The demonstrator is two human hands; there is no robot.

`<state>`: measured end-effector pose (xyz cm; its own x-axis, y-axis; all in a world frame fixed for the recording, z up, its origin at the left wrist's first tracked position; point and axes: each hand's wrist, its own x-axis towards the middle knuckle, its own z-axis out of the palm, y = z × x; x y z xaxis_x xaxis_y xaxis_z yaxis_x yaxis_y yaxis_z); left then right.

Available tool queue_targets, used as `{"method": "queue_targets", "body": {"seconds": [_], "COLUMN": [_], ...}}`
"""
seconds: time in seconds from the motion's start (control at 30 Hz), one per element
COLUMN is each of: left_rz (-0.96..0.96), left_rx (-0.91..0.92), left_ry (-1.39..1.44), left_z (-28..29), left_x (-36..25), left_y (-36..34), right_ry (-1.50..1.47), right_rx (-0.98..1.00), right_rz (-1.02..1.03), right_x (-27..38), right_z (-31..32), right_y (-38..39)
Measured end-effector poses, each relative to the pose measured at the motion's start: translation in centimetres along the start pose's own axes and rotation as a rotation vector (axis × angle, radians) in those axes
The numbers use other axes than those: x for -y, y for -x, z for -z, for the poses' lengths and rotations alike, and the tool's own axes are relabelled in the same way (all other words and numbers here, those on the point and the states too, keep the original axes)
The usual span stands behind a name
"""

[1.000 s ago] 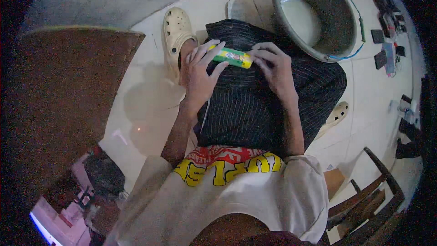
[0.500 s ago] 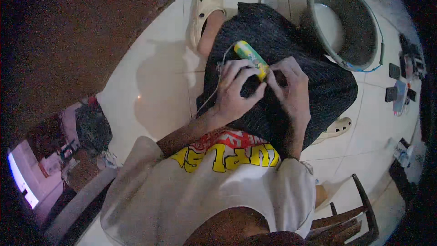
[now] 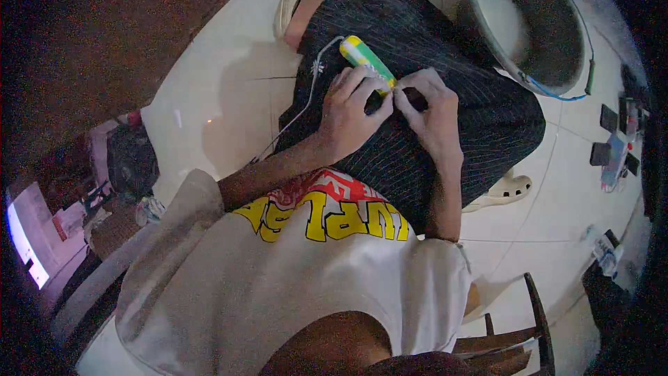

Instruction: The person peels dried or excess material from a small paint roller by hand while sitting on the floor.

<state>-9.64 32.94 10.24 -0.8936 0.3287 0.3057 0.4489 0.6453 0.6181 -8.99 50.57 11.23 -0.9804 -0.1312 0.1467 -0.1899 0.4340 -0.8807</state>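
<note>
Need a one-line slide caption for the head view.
Seated person's left hand and right hand grip a yellow-green tube over a dark striped lap, grey basin on the tiled floor beside.

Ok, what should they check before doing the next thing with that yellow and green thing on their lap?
1. Left hand grips the yellow-green cylinder: ok.
2. Right hand fingertips meet the cylinder's near end: ok.
3. Cylinder rests on the striped black fabric over the lap: ok.
4. White cord hangs loose, away from the fingers: ok.
5. Whether the cylinder's near end is open or shut: cannot tell, hands hide it.
6. Grey basin stands apart from the elbows: ok.
</note>
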Motion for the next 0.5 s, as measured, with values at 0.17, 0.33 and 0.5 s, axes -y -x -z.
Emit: {"method": "queue_targets", "body": {"seconds": [0.17, 0.33, 0.5], "left_rz": [-0.064, -0.057, -0.066], "left_rx": [0.017, 0.024, 0.059], "left_ry": [-0.093, -0.189, -0.124], "left_z": [-0.15, -0.07, 0.40], "left_x": [0.18, -0.01, -0.19], "left_y": [0.17, 0.19, -0.06], "right_ry": [-0.001, -0.060, -0.095], "right_rx": [-0.049, -0.059, -0.063], "right_rz": [-0.027, -0.052, -0.044], "right_x": [-0.40, -0.30, -0.33], "right_z": [-0.28, 0.08, 0.04], "right_y": [0.36, 0.29, 0.21]}}
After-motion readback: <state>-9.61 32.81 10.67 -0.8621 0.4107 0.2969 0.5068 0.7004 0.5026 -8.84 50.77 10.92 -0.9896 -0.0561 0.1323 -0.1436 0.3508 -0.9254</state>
